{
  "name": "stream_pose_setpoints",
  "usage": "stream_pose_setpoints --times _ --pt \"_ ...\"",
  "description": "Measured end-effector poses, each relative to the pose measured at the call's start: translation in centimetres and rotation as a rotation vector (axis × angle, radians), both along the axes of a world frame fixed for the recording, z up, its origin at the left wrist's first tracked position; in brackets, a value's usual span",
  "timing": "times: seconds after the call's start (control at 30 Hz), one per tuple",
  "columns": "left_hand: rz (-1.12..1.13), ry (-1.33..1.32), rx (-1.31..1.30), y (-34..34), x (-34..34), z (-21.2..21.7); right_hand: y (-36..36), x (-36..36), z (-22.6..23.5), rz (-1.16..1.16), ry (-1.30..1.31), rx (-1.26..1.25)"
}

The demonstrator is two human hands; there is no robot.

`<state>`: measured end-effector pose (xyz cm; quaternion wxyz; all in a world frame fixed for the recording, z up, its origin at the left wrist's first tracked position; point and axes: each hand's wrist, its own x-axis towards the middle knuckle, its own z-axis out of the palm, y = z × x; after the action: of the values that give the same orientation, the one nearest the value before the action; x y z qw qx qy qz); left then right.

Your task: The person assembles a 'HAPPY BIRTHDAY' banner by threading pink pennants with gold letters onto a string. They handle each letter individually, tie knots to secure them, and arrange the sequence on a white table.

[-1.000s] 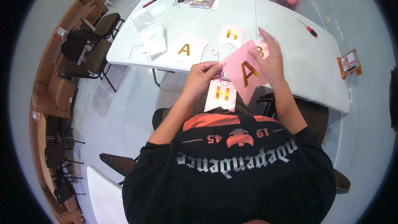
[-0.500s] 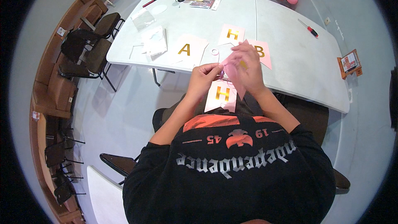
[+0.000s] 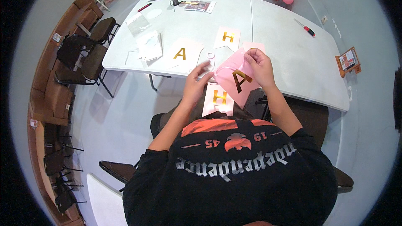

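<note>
The pink letter pennant [image 3: 236, 79] has been spread flat again, pinched by the right hand [image 3: 258, 65] while white ribbon [image 3: 210, 60] is gripped by the left hand [image 3: 197, 83]; threading seems underway, and the ribbon end must next be aligned with the pennant's hole.

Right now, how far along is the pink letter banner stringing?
Done: one pale pink paper flag with a gold letter hangs below the hands, seemingly strung. In hand: the left hand and right hand hold a pink paper flag with a gold letter. Left: three loose letter flags on the white folding table.
</note>
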<state>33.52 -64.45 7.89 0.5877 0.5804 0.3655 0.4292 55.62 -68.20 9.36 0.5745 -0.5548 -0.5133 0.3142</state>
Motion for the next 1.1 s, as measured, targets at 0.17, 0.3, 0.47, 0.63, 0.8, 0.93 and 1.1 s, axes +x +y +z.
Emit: stream_pose_setpoints --times 0.17,0.3,0.47,0.63,0.8,0.93,1.1 --pt "0.090 0.277 0.858 0.3 2.0 2.3 -0.7 -2.6 0.4 -0.086 -0.225 0.089" --pt "0.071 0.299 0.728 0.4 3.9 2.7 -1.1 -3.7 0.6 -0.090 -0.175 0.099" --pt "0.216 0.397 0.822 0.0 4.5 2.2 -1.3 -3.6 0.8 -0.129 -0.175 0.094" --pt "0.192 0.397 0.798 0.2 4.3 2.2 -1.5 -4.1 0.5 -0.094 -0.220 0.087" --pt "0.183 0.326 0.728 0.3 4.2 2.4 -1.3 -4.3 0.3 -0.094 -0.099 0.142" --pt "0.073 0.203 0.356 0.1 4.0 2.4 -1.5 -3.7 0.0 -0.103 -0.124 0.083" --pt "0.004 0.155 0.246 0.0 4.1 2.1 -1.3 -3.3 -0.5 -0.088 -0.013 0.081"
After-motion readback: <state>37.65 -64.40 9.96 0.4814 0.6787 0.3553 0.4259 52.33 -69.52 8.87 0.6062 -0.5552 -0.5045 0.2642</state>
